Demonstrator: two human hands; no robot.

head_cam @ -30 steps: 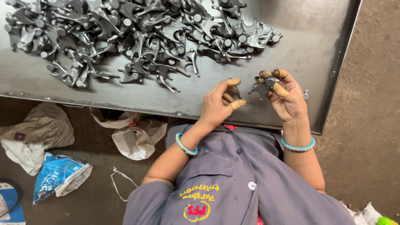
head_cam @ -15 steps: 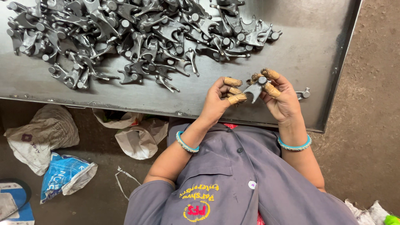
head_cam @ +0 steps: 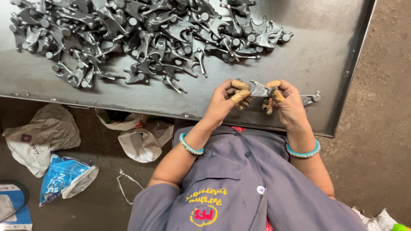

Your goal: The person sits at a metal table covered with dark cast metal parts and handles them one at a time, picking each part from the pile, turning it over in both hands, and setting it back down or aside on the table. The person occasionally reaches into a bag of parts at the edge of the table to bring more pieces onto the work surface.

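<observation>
Forked metal casting (head_cam: pixel 259 89): pinched between left hand (head_cam: pixel 222 102) and right hand (head_cam: pixel 289 105) over tray's (head_cam: pixel 342 85) near edge; fingertip-only hold, likely slip hazard.

A heap of grey metal parts (head_cam: pixel 141 38) lies on the steel table (head_cam: pixel 325 55); crumpled plastic bags (head_cam: pixel 141 139) litter the floor (head_cam: pixel 376 149).

A crumpled white plastic bag (head_cam: pixel 43 137) is seen on the floor at lower left. Just below it lies a blue and white plastic packet (head_cam: pixel 64 177). Two more crumpled white bags (head_cam: pixel 143 139) lie beneath the table edge. A blue-and-white flat package (head_cam: pixel 13 209) is cut off at the bottom-left corner.
</observation>
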